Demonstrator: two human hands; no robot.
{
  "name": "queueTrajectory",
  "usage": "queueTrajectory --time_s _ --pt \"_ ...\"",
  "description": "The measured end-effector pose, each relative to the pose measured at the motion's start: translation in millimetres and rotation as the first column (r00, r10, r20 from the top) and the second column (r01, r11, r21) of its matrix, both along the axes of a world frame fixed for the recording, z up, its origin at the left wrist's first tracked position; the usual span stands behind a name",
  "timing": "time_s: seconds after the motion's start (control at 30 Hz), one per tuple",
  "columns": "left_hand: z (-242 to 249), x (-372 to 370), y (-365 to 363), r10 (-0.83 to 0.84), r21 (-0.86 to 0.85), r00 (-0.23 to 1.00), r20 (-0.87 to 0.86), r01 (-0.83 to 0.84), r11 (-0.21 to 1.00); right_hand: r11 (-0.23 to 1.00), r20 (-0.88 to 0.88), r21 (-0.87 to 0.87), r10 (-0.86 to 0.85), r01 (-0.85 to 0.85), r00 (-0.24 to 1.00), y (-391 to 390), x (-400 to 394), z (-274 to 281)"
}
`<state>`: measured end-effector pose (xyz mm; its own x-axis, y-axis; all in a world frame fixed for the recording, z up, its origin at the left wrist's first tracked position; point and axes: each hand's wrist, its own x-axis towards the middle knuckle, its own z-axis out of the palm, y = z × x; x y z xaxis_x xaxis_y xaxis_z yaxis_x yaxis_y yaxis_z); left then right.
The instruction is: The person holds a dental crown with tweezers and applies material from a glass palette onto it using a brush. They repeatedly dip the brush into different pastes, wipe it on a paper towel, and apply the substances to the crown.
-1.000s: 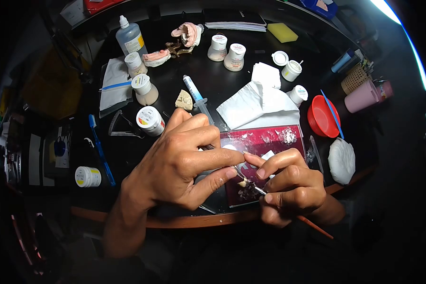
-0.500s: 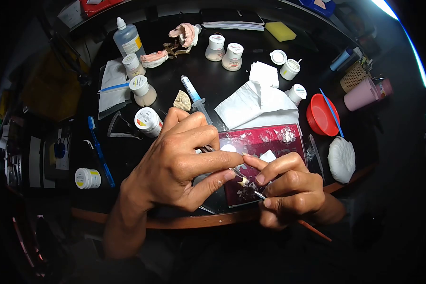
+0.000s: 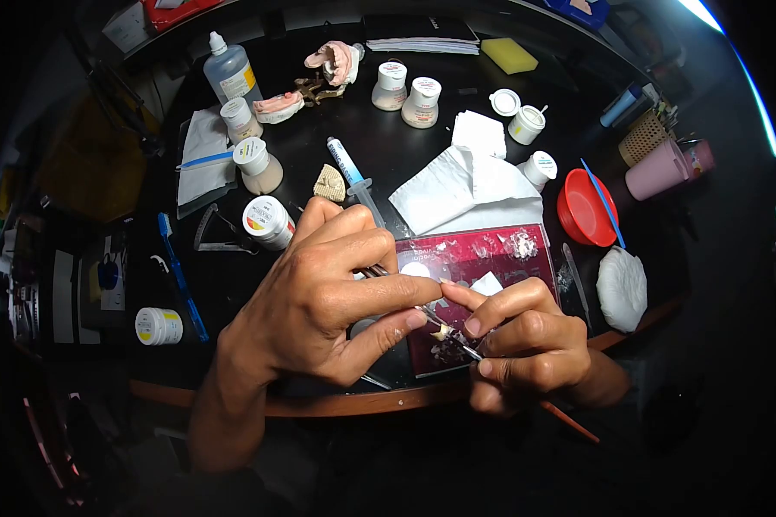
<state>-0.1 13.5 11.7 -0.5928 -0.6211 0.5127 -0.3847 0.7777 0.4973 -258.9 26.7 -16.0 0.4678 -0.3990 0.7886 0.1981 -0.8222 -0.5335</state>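
My left hand (image 3: 319,297) is closed in a pinch around a slim metal instrument that looks like tweezers (image 3: 428,314). At its tip sits a small cream-coloured piece like a dental crown (image 3: 441,333). My right hand (image 3: 530,340) is closed on a thin brush (image 3: 569,420), its reddish-brown handle sticking out below the palm. The brush's metal collar points up-left, with its tip right at the crown. Fingertips of both hands meet just above the piece. Beneath them lies a dark red slab (image 3: 483,250) with white powdery smears; my fingers hide part of it.
A folded white tissue (image 3: 466,194) and a paste syringe (image 3: 345,164) lie beyond the slab. Left stand powder jars (image 3: 269,220) and a blue toothbrush (image 3: 181,276). Right are a red bowl (image 3: 586,207) and white pad (image 3: 621,289). Denture models (image 3: 332,65) sit behind.
The brush tip has come up and left, closer to the crown piece. Both hands otherwise keep almost the same pose, and the whole view has shifted very slightly.
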Motion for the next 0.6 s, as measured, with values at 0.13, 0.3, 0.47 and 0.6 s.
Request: queueTrajectory --time_s 0.13,0.3,0.47,0.6 --pt "-0.1 0.1 0.0 -0.006 0.010 1.000 -0.004 0.006 1.000 1.000 0.013 -0.004 -0.007 0.007 1.000 0.0 -0.2 0.4" --pt "-3.4 0.0 -1.0 -0.013 -0.008 1.000 -0.013 0.013 1.000 1.000 0.006 0.004 -0.008 0.008 1.000 0.1 0.2 1.7" --pt "-5.6 -0.4 -1.3 -0.014 -0.020 1.000 -0.023 0.013 1.000 1.000 0.013 0.018 -0.017 0.017 1.000 0.5 1.4 2.7" --pt "-4.3 -0.5 -0.7 -0.009 -0.019 1.000 -0.016 0.009 1.000 0.999 0.024 0.039 -0.032 0.032 0.999 0.9 1.7 3.7"
